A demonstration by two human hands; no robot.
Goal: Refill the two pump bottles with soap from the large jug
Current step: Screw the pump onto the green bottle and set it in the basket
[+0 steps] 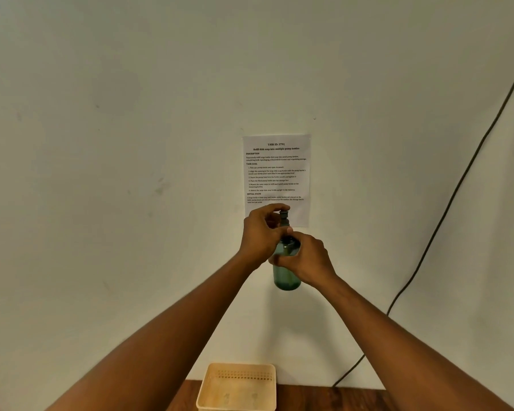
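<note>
Pump bottle [287,272]: 1 green translucent bottle, upright and held in the air in front of the wall, well above the bench. Nothing carries it but my hands, so it has no edge or corner to be placed by. I judge it is raised to bring the neck close to my eyes for threading.

Pump head [284,216]: dark, standing on the bottle's neck, its top partly covered by my fingers. Whether the collar is fully screwed down I cannot tell.

My left hand [261,235]: fingers curled over and around the pump head from the left, pinching it. I judge this grip serves to turn the head on the neck.

My right hand [306,258]: fingers wrapped round the bottle's shoulder, just below the collar, holding the body steady against the twist.

Fill level: not clear through the glass; a darker band shows near the base only.

Step in hand: by my judgement, fitting or loosening the pump head on 1 of the 2 bottles.

Basket [237,387]: pale plastic, open, standing on the bench against its back edge, below my hands and a little to the left, ready for a finished bottle.

Bench [324,398]: wooden, only a strip along the wall in view.

Instruction sheet [276,173]: printed page fixed to the wall, directly behind the bottle's top.

Cable [457,188]: dark, running down the wall at right to the bench.

Large jug, second bottle: not in view.
</note>
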